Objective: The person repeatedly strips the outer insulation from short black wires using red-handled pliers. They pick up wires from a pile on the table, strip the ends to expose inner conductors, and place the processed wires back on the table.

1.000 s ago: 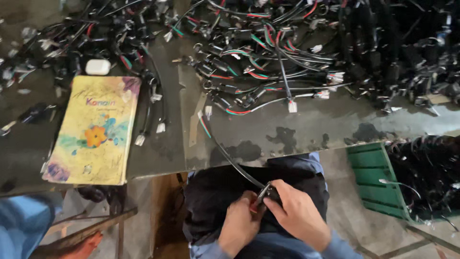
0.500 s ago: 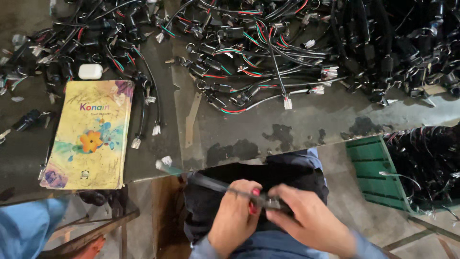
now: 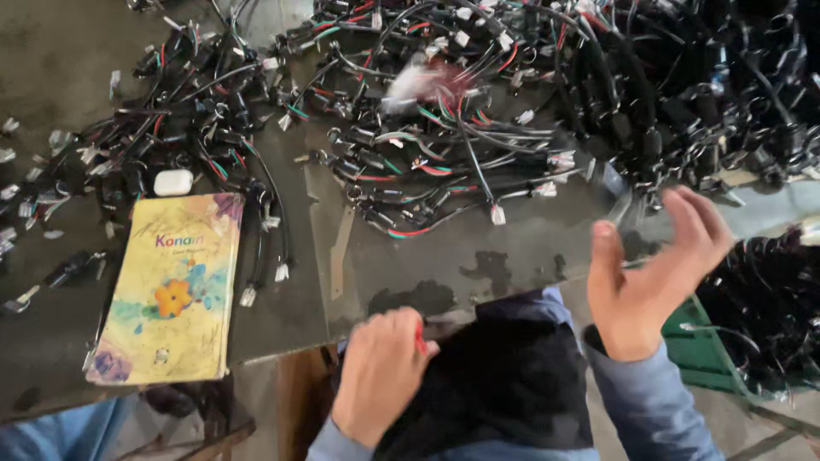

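- The left hand point(image 3: 382, 371) is curling into a fist at the table edge, closing on a small red-handled tool point(image 3: 420, 343); only a sliver of red is showing, so its kind is impossible to tell; the fist is resting against a dark cloth point(image 3: 512, 376) lying over the lap.
- The right hand point(image 3: 653, 273) is hanging raised and wide, fingers spread, holding nothing; motion blur is softening its outline.
- A green crate point(image 3: 696, 350) is sitting low beside the right forearm, partly covered by it.
- A yellow notebook point(image 3: 171, 290) is lying flat near the table's point(image 3: 530, 248) front edge, to the left, apart from the wiring; a small white case point(image 3: 173, 181) is sitting just beyond it.
- The wire harnesses point(image 3: 444, 111) are lying heaped across the far table, within reach; one pale blurred piece point(image 3: 418, 85) is appearing above the heap, too smeared to identify; the pile is running off the frame.
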